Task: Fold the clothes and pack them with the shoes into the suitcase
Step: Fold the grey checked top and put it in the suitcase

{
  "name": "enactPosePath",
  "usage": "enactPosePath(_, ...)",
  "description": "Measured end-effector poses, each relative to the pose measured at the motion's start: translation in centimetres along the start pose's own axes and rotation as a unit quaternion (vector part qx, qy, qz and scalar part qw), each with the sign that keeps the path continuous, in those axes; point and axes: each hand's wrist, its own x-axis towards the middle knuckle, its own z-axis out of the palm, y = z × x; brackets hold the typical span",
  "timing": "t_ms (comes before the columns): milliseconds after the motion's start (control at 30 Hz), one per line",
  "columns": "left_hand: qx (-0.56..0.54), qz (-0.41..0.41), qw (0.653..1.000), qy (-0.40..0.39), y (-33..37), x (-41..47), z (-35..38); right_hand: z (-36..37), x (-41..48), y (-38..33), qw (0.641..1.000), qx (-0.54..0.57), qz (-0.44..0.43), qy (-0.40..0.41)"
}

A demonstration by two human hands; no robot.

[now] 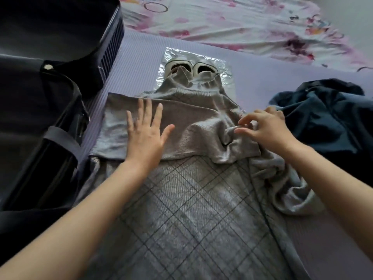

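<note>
A grey knit garment (pixel 191 199) with a dark crossed-line pattern lies spread on the lilac mat (pixel 129 63), one sleeve folded across its chest. My left hand (pixel 145 134) presses flat on that folded sleeve with straight fingers. My right hand (pixel 264 128) hovers over the bunched fabric at the right shoulder, fingers curled, fingertips touching the cloth. A pair of white shoes (pixel 189 67) stands on a clear plastic bag (pixel 222 67) beyond the collar, partly covered by it. The open dark suitcase (pixel 50 102) lies at the left.
A dark blue garment (pixel 327 116) lies crumpled on the mat at the right. A floral bedsheet (pixel 242 23) stretches across the back. The suitcase lid (pixel 60 27) stands raised at the far left.
</note>
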Motion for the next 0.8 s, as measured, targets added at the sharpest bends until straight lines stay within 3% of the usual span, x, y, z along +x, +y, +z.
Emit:
enactPosePath(100, -0.018, 0.002, 0.998, -0.067, 1.3, -1.1, 1.8, 0.9, -0.1, 0.4, 0.999, -0.038, -0.002, -0.017)
enactPosePath(267, 0.070, -0.005, 0.994, -0.083, 0.1, -1.2, 3.7, -0.6, 0.6, 1.8, 0.990, 0.057, 0.086, 0.098)
enactPosePath(400, 0.061, -0.004, 0.995, -0.082, 0.2, -1.3, 3.9, -1.2, 1.0, 3.7, 0.991, -0.028, 0.119, 0.055)
enactPosePath(533, 0.049, -0.007, 0.995, -0.092, 0.0, -1.2, 3.8, 0.4, 0.5, 3.6, 0.989, -0.103, 0.094, 0.054)
enactPosePath(667, 0.064, -0.013, 0.989, -0.129, 0.3, -1.0, 3.6, -0.4, -2.8, 2.6, 0.987, -0.071, 0.064, 0.130)
enactPosePath(800, 0.070, -0.027, 0.981, -0.180, 0.9, -0.8, 2.5, -1.6, -9.0, 3.0, 0.988, -0.060, 0.025, 0.139)
